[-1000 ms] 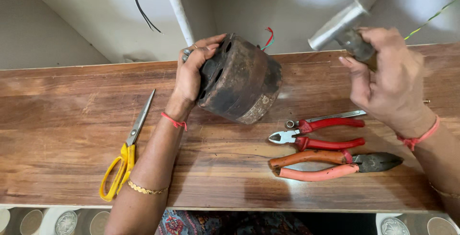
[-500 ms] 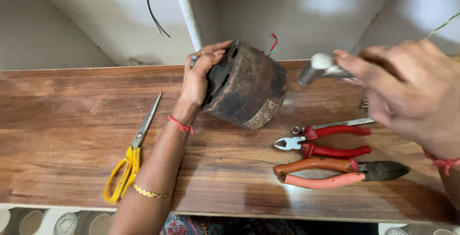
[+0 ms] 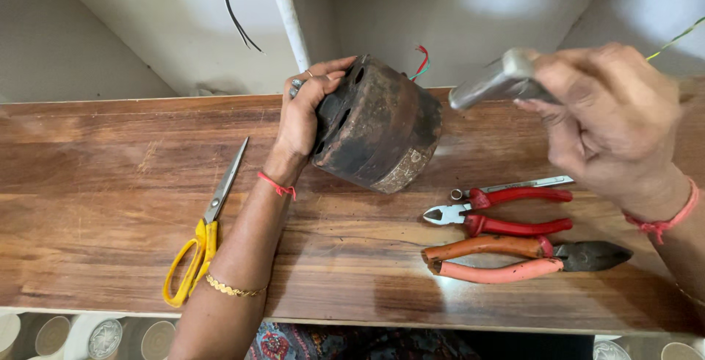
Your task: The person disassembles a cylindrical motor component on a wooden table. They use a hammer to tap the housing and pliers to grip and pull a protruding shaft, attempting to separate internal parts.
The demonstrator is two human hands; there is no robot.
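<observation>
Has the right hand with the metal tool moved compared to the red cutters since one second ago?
Yes. The right hand with the grey metal tool moved left, toward the rusty round motor, above the red-handled cutters.

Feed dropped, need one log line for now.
left hand: grips tilted rusty motor housing | right hand: holds raised hammer | wooden bench: scissors, pliers

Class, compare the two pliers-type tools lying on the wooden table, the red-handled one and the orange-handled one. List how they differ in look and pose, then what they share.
The red-handled cutters are slimmer with small, bright pointed jaws; the orange-handled pliers are bulkier with dark, broad jaws. The cutters' jaws point left, the pliers' jaws point right. The cutters lie farther from the table's near edge, the pliers nearer it. Both lie flat, untouched by either hand, below the right hand.
</observation>
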